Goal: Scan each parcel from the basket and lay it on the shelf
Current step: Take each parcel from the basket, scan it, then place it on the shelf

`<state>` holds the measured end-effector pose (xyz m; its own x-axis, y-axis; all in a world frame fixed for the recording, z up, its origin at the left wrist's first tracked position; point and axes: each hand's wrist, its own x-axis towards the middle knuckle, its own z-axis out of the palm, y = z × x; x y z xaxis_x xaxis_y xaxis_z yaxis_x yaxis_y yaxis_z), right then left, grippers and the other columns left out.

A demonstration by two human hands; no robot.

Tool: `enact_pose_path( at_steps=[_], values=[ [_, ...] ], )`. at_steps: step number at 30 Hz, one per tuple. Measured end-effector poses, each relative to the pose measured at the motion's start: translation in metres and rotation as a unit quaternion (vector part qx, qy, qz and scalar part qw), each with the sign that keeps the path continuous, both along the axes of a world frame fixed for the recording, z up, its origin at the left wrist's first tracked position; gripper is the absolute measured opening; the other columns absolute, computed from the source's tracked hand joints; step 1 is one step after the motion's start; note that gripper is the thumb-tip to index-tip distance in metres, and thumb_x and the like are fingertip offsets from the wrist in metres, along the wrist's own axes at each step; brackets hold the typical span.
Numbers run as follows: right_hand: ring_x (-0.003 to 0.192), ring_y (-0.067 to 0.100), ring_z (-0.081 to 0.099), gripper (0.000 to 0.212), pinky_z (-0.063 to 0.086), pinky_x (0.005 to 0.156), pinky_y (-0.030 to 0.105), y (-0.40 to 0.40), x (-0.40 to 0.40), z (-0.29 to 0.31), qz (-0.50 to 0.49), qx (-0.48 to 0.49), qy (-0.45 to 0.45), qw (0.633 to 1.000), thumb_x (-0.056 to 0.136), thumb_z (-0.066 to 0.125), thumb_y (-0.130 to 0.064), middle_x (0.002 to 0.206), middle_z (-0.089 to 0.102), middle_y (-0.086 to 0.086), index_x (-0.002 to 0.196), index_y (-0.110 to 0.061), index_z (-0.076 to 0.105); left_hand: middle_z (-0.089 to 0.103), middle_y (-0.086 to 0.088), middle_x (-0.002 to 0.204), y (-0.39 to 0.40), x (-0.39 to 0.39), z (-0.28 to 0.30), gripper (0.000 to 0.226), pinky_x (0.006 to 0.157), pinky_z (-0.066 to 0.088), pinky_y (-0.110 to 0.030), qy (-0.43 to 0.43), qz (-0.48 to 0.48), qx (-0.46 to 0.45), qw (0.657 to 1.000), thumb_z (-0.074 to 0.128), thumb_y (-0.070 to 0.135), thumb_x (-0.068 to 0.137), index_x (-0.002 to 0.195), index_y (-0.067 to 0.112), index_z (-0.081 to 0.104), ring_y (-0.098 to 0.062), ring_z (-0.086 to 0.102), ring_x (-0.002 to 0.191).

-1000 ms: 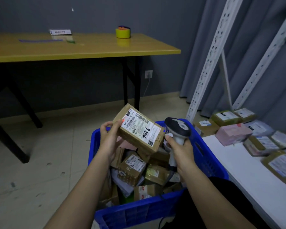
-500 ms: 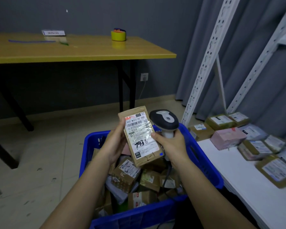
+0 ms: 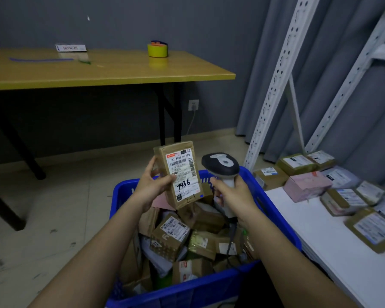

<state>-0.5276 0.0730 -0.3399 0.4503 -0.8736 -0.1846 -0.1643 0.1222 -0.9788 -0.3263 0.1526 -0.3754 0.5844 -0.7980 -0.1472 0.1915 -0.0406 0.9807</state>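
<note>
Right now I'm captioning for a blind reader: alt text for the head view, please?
A left hand holds a labelled cardboard parcel upright beside a barcode scanner gripped by the right hand, above a blue basket of parcels. A white shelf with parcels lies right.

A parcel sorting room is showing here: a blue plastic basket [image 3: 273, 210] is brimming with labelled cardboard parcels [image 3: 171, 237], more labelled parcels [image 3: 297, 163] are lying on a white metal shelf [image 3: 320, 236] with perforated uprights, and a yellow tape roll [image 3: 157, 50] is sitting on a yellow-topped bench [image 3: 102, 70].
</note>
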Motion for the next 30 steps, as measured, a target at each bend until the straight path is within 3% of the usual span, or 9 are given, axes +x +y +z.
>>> enact_pose_path(
  at_steps=[3,5,9,15,22,27,30],
  values=[
    [0.06,0.013,0.054,0.027,0.046,0.055,0.025,0.002,-0.008,0.001,0.048,-0.002,0.025,0.999,0.086,0.071,-0.029,0.076,0.06,0.004,0.105,-0.016,0.057,0.051,-0.002,0.131,-0.004,0.015,-0.003,0.094,0.087,0.054,-0.037,-0.019,0.011,0.014,1.0,0.074,0.005,0.078,0.149,0.037,0.021,-0.014,0.056,0.111],
    [0.056,0.012,0.054,0.029,0.046,0.055,0.027,0.004,-0.01,0.003,0.063,0.004,0.029,0.998,0.081,0.076,-0.026,0.071,0.06,0.003,0.101,-0.014,0.058,0.053,-0.001,0.132,-0.005,0.02,-0.003,0.095,0.087,0.054,-0.037,-0.03,0.019,0.018,0.999,0.076,0.006,0.077,0.148,0.038,0.023,-0.011,0.057,0.109],
    [0.048,0.01,0.05,0.024,0.045,0.054,0.026,0.006,-0.013,0.008,0.09,0.003,0.042,0.995,0.077,0.079,-0.025,0.056,0.057,-0.002,0.086,-0.011,0.062,0.054,0.005,0.126,-0.007,0.023,0.003,0.093,0.092,0.052,-0.048,-0.052,0.016,0.023,0.998,0.076,0.006,0.076,0.148,0.036,0.025,-0.02,0.057,0.116],
    [0.044,0.01,0.048,0.02,0.045,0.055,0.025,0.008,-0.016,0.015,0.061,-0.019,0.059,0.996,0.08,0.076,-0.023,0.049,0.053,-0.003,0.076,-0.012,0.06,0.054,-0.001,0.132,-0.004,0.023,0.008,0.093,0.093,0.051,-0.051,-0.059,0.011,0.031,0.998,0.074,0.005,0.076,0.149,0.032,0.023,-0.025,0.055,0.12],
    [0.045,0.01,0.048,0.022,0.045,0.053,0.025,0.006,-0.021,0.016,0.067,-0.029,0.065,0.995,0.081,0.075,-0.021,0.055,0.054,0.001,0.091,-0.004,0.064,0.05,-0.004,0.138,-0.001,0.018,0.012,0.092,0.094,0.05,-0.052,-0.08,0.004,0.036,0.996,0.074,0.007,0.077,0.149,0.034,0.023,-0.026,0.055,0.119],
    [0.049,0.012,0.051,0.019,0.048,0.057,0.03,-0.003,-0.029,0.012,0.047,-0.024,0.041,0.998,0.079,0.077,-0.022,0.054,0.055,0.001,0.082,-0.011,0.062,0.05,-0.003,0.137,-0.005,0.006,0.019,0.092,0.093,0.052,-0.05,-0.079,-0.001,0.027,0.997,0.074,0.007,0.078,0.15,0.033,0.023,-0.025,0.057,0.117],
    [0.046,0.01,0.051,0.018,0.047,0.054,0.026,-0.013,-0.045,0.013,0.008,-0.019,0.017,1.0,0.082,0.075,-0.02,0.051,0.055,-0.003,0.082,-0.012,0.059,0.057,0.003,0.123,-0.016,-0.014,0.027,0.089,0.087,0.056,-0.041,-0.068,-0.007,0.002,0.998,0.074,0.007,0.078,0.149,0.032,0.025,-0.019,0.061,0.107]
  ],
)
